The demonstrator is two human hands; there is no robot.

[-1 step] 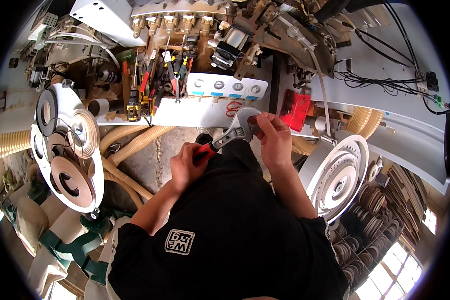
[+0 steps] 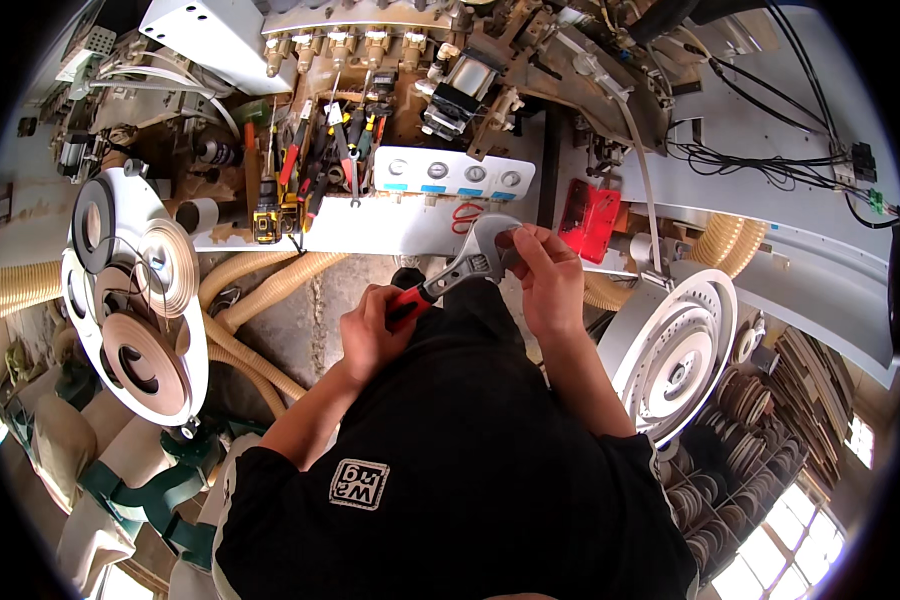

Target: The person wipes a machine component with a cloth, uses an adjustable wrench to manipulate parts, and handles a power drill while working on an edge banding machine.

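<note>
An adjustable wrench point(image 2: 473, 264) with a silver head and a red-and-black handle slants across in front of my body. My left hand point(image 2: 368, 333) is wrapped round its handle. At the jaw end, my right hand point(image 2: 552, 282) is closed, thumb and fingers pinching by the jaws; whether a small piece sits between those fingers is hidden. Just beyond the wrench head, red-handled scissors point(image 2: 466, 216) lie on the pale machine ledge point(image 2: 370, 226). A white panel with round gauges point(image 2: 418, 165) stands behind them.
Hand tools point(image 2: 345, 150) and a yellow-and-black drill point(image 2: 267, 212) lie at the back left. A red case point(image 2: 591, 222) rests right of the ledge. Belt wheels point(image 2: 135, 365) stand at left, a round perforated disc point(image 2: 678, 365) at right. Ribbed hoses point(image 2: 280, 290) run below the ledge.
</note>
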